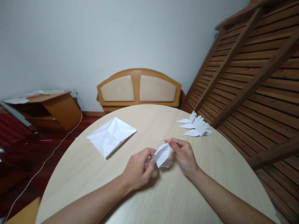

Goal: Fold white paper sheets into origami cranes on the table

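A small piece of folded white paper (163, 155) is held up between my two hands, just above the table. My left hand (140, 166) pinches its left end between thumb and fingers. On the other side, my right hand (183, 154) has thumb and index finger closed together at the paper's upper right corner. Flaps of the fold stand out towards the lower right. Part of the paper's left end is hidden behind my left fingers.
Creased white paper sheets (112, 135) lie on the left of the round wooden table (149, 116). Several folded paper figures (197, 126) stand in a row at the right edge. Behind are a headboard (137, 87), a slatted wooden frame (252, 68) and a low cabinet (60, 109).
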Motion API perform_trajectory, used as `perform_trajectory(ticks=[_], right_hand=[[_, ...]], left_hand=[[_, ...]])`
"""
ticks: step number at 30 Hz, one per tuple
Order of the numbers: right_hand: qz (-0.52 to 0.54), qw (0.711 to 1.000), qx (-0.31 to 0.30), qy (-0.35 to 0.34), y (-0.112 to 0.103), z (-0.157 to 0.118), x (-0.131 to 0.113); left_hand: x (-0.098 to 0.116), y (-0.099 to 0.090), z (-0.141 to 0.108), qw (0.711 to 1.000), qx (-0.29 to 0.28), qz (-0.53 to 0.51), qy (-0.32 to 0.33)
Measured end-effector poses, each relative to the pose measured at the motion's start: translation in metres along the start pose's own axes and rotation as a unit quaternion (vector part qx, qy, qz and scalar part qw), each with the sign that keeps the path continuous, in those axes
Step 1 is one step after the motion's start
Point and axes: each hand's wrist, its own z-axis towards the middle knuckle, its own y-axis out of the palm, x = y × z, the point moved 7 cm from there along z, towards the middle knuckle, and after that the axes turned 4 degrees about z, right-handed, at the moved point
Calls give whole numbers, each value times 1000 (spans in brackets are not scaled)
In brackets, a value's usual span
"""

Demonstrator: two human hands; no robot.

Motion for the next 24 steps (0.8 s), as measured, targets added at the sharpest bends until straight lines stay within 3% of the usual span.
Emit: perform_trajectory(ticks=[5, 8, 15, 21, 24], right_hand=[[56, 996, -72, 25, 20, -10, 5], [1, 995, -101, -5, 30, -17, 0], [-98, 977, -189, -6, 46, -26, -6], [-128, 968, -218, -6, 50, -28, -2], [-156, 969, -191, -14, 46, -25, -1]], left_hand=[[-10, -6, 2, 995, 60, -54, -60], [-17, -11, 2, 984, 102, -106, -100], [-23, -14, 2, 970, 151, -159, -100], [-16, -16, 0, 973, 163, -146, -76], [-13, -16, -1, 972, 162, -153, -67]])
